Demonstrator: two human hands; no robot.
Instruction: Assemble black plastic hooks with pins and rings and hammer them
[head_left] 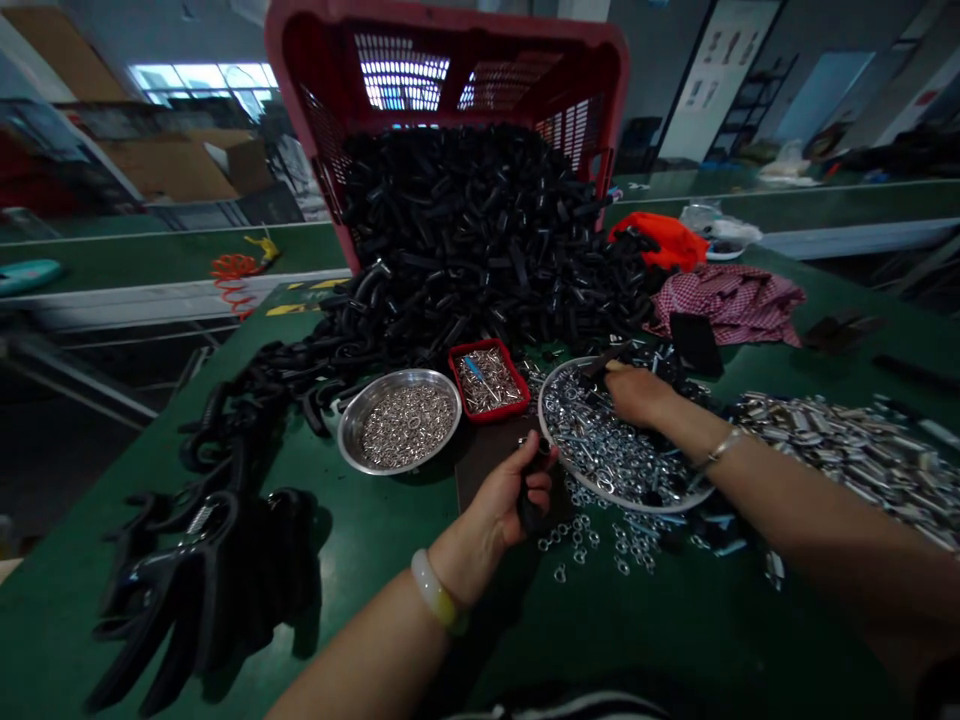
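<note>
Has mouth-forward crate (450, 13) and spilled heap (480, 220) behind basin (636, 507), presumably for easy reach. Rests right hand (637, 395) over basin with bent fingers, unclear hold. Left of basin, in curled left hand (506, 490), grips black part (531, 506), probably for steadiness.

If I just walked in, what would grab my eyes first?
Probably the big red crate at the back, open toward you, with a huge heap of black parts spilling onto the green table. Next, the bright orange bundle to its right, and the shiny metal bits in the round tray under the person's right hand.
</note>
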